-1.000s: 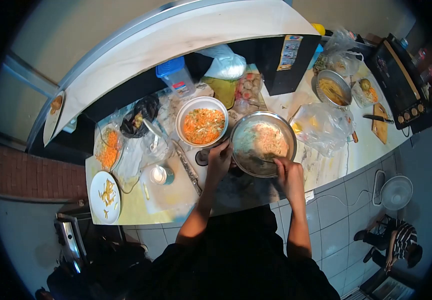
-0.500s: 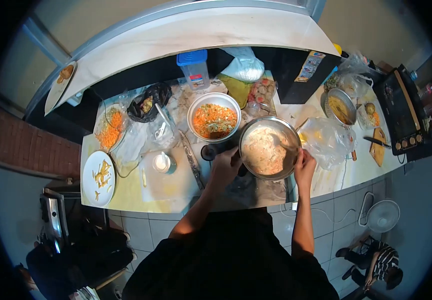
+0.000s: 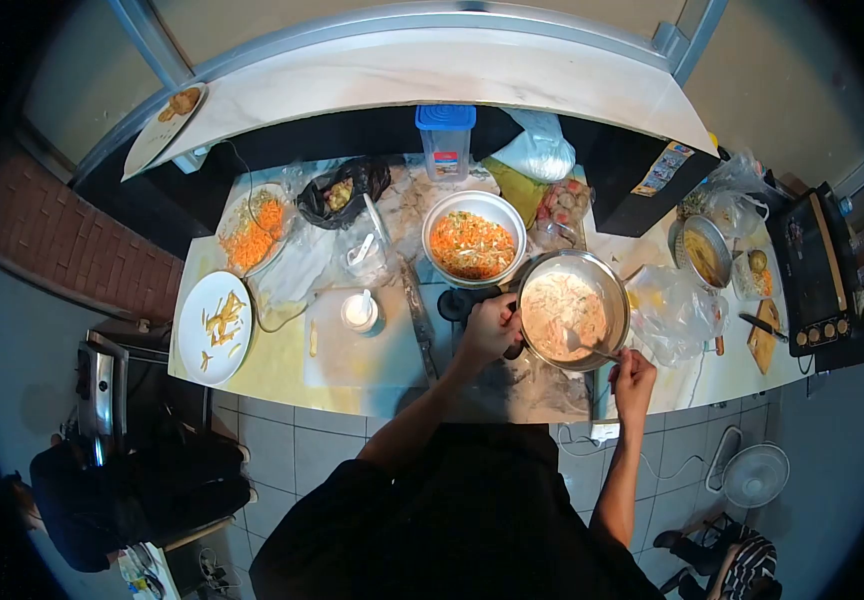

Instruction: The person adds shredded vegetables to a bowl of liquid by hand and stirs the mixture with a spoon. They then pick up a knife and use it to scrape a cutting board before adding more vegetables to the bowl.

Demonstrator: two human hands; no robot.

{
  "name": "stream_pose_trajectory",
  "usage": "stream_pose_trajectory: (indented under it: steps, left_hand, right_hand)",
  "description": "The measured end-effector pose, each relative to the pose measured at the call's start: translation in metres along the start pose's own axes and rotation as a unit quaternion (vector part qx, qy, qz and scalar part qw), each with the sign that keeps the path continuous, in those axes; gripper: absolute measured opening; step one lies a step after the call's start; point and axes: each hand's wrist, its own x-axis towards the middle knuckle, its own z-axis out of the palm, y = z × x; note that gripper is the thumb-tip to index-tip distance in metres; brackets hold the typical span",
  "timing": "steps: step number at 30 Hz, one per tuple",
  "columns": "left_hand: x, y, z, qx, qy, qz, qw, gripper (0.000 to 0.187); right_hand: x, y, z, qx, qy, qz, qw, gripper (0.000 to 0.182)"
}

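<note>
A steel pan [image 3: 620, 287] holds a creamy mix with orange shreds [image 3: 564, 300]. At its left side my left hand [image 3: 492, 328] is closed on the pan, beside a black handle-like part [image 3: 457, 304]. My right hand [image 3: 633, 383] grips the end of a metal spoon [image 3: 600, 351] at the pan's lower right; the spoon's head rests in the mix. Just behind and left of the pan stands a white bowl [image 3: 432, 212] of shredded carrot and pale green bits. An open jar of white stuff [image 3: 360, 312] is left of my left hand.
A plate of fried strips [image 3: 187, 335] and a plate of grated carrot [image 3: 252, 235] lie left. A long knife-like tool [image 3: 420, 325] lies near the board. Plastic bags [image 3: 677, 315], a strainer [image 3: 702, 255] and an oven [image 3: 817, 270] are right. Two people sit behind the table.
The view has shifted left. My right hand has gone from the pan's rim to the spoon, whose handle has swung toward the lower right. My left hand stays at the pan.
</note>
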Motion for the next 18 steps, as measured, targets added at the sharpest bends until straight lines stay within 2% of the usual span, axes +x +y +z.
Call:
stream_pose_trajectory:
  steps: [2, 4, 5, 7, 8, 9, 10, 12, 16, 17, 18]
  left_hand:
    - [0.007, -0.011, 0.003, -0.016, 0.025, -0.009, 1.000, 0.035]
    - [0.015, -0.014, 0.004, -0.019, 0.034, 0.002, 0.999, 0.036]
    - [0.019, -0.015, 0.003, -0.023, 0.044, 0.015, 0.999, 0.036]
    - [0.017, -0.013, 0.000, -0.025, 0.016, -0.015, 0.999, 0.037]
    - [0.013, -0.012, 0.000, -0.093, 0.009, 0.000, 0.996, 0.038]
    - [0.010, -0.011, 0.001, -0.162, -0.002, 0.015, 0.987, 0.038]
    - [0.007, -0.009, -0.002, -0.159, -0.023, 0.007, 0.987, 0.039]
    - [0.003, -0.013, -0.005, -0.157, -0.035, 0.027, 0.987, 0.039]
    - [-0.004, -0.013, -0.017, -0.137, -0.084, 0.043, 0.986, 0.038]
    - [-0.007, -0.011, -0.020, -0.138, -0.095, 0.053, 0.984, 0.037]
    - [-0.009, -0.006, -0.020, -0.138, -0.102, 0.051, 0.984, 0.037]
  right_hand:
    - [-0.007, -0.008, 0.002, 0.026, -0.017, 0.024, 0.999, 0.036]
    - [-0.009, -0.015, 0.004, 0.116, 0.040, 0.076, 0.990, 0.029]
    - [-0.010, -0.015, 0.006, 0.117, 0.040, 0.076, 0.990, 0.029]
    - [-0.010, -0.011, 0.006, 0.186, 0.047, 0.083, 0.978, 0.023]
    - [-0.011, -0.005, 0.005, 0.202, 0.039, 0.109, 0.973, 0.020]
    - [-0.014, -0.007, 0.004, 0.200, 0.047, 0.110, 0.972, 0.020]
    - [-0.017, -0.011, 0.004, 0.175, 0.021, 0.102, 0.979, 0.024]
    - [-0.021, -0.008, -0.004, 0.169, -0.035, 0.107, 0.979, 0.042]
    - [-0.035, -0.017, -0.036, 0.141, -0.022, 0.065, 0.988, 0.044]
    - [-0.038, -0.024, -0.050, 0.127, -0.015, 0.093, 0.987, 0.036]
    - [-0.042, -0.027, -0.062, 0.121, -0.002, 0.080, 0.989, 0.034]
